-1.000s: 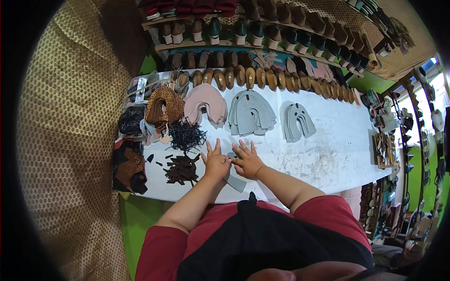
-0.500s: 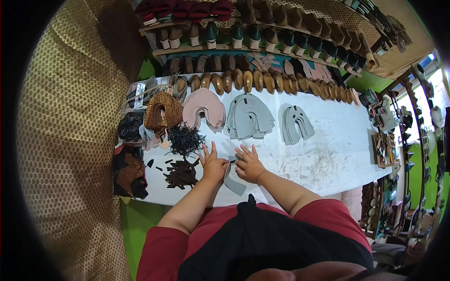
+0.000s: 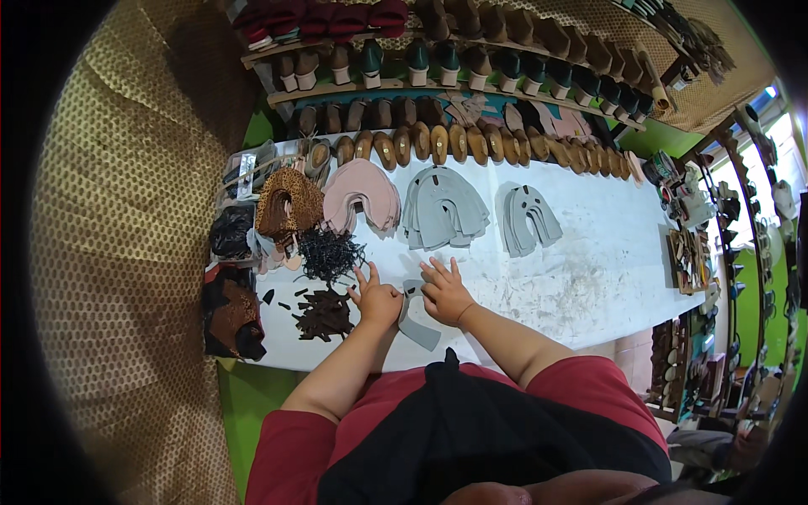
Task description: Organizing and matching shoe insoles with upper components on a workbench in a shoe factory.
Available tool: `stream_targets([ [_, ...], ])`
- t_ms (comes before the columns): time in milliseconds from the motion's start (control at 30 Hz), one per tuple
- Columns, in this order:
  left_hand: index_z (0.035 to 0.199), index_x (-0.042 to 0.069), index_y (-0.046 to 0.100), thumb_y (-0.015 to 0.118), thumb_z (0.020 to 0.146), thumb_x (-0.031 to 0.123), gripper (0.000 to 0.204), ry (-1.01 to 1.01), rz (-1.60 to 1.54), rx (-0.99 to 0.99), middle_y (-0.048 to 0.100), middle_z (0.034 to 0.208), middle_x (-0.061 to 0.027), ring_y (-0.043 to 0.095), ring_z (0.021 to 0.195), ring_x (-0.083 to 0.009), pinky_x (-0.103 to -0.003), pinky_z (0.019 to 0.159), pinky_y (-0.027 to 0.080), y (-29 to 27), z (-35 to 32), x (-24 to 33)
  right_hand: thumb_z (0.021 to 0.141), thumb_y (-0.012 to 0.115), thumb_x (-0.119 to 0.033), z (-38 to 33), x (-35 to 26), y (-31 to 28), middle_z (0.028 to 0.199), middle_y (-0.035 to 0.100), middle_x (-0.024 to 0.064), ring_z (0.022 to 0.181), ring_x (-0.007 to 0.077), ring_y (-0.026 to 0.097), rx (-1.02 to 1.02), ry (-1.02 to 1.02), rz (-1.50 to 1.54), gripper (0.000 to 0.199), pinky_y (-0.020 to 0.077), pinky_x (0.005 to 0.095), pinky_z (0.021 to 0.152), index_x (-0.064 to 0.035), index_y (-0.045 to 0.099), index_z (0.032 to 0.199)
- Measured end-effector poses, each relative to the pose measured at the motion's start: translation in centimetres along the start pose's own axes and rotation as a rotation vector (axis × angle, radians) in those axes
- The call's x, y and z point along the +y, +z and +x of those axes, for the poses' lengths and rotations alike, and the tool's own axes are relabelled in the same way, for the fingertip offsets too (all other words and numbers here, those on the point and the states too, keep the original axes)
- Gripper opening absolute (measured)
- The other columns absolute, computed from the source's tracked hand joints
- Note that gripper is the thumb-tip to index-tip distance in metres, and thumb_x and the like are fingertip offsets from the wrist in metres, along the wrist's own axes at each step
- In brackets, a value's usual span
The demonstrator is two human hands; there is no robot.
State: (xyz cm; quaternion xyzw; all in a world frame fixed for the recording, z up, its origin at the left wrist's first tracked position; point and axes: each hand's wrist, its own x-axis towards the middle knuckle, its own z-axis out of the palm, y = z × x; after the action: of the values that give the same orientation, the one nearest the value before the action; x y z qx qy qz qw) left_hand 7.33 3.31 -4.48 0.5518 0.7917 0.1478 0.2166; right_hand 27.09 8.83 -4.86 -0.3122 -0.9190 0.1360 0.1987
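A curved grey shoe-upper piece point(image 3: 417, 330) lies on the white table in front of me, its upper part between my hands. Near its top end is a small dark strip point(image 3: 411, 290). My right hand point(image 3: 448, 295) rests over the piece's right edge, fingers spread and pointing away from me. Just left of the piece is my left hand point(image 3: 379, 304), with some fingers stretched out; its thumb and index side is close to the piece's edge. A pile of dark brown strips point(image 3: 323, 315) and a tangle of thin black strips point(image 3: 328, 254) lie left of that hand.
Beyond my hands lie stacked pink pieces point(image 3: 360, 189), grey pieces point(image 3: 431, 198), a smaller grey stack point(image 3: 523, 215) and leopard-print pieces point(image 3: 273, 206). Wooden shoe lasts point(image 3: 439, 146) line the far edge below shelves of shoes. A tool box point(image 3: 692, 259) stands at the right.
My left hand has drawn slightly left and down, away from the dark strip on the grey piece. My right hand has stayed nearly in place, and the view has shifted a little.
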Motion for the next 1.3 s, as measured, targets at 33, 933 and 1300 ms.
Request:
stream_targets([
  [33, 0.078, 0.018, 0.079, 0.072, 0.074, 0.028, 0.013, -0.013, 0.029, -0.019, 0.025, 0.162, -0.0190, 0.003, 0.152, -0.0444, -0.073, 0.111, 0.001, -0.3, -0.1, 0.1, 0.082, 0.061, -0.018, 0.0, 0.0, 0.0, 0.146, 0.046, 0.0152, 0.144, 0.0355, 0.034, -0.001, -0.002, -0.003, 0.018, 0.0160, 0.0699, 0.114, -0.0075, 0.064, 0.096],
  [933, 0.154, 0.010, 0.033, 0.052, 0.095, 0.042, 0.070, 0.510, 0.288, -0.178, 0.022, 0.164, -0.0105, 0.019, 0.152, -0.0277, -0.062, 0.119, 0.004, -1.5, -3.1, -1.7, 0.085, 0.066, -0.037, -0.2, -0.1, 0.7, 0.151, 0.040, 0.0170, 0.146, 0.0363, 0.027, -0.085, 0.095, -0.020, 0.051, 0.0092, 0.0633, 0.118, -0.0060, 0.056, 0.125],
  [1300, 0.086, 0.016, 0.080, 0.074, 0.082, 0.033, 0.019, 0.121, 0.339, 0.232, 0.014, 0.165, -0.0170, 0.007, 0.152, -0.0410, -0.074, 0.112, 0.007, -6.3, -1.2, -9.0, 0.084, 0.066, -0.039, -0.4, 0.6, 1.8, 0.150, 0.042, 0.0160, 0.145, 0.0378, 0.030, -0.039, 0.090, -0.073, 0.049, 0.0124, 0.0650, 0.117, -0.0069, 0.058, 0.121],
])
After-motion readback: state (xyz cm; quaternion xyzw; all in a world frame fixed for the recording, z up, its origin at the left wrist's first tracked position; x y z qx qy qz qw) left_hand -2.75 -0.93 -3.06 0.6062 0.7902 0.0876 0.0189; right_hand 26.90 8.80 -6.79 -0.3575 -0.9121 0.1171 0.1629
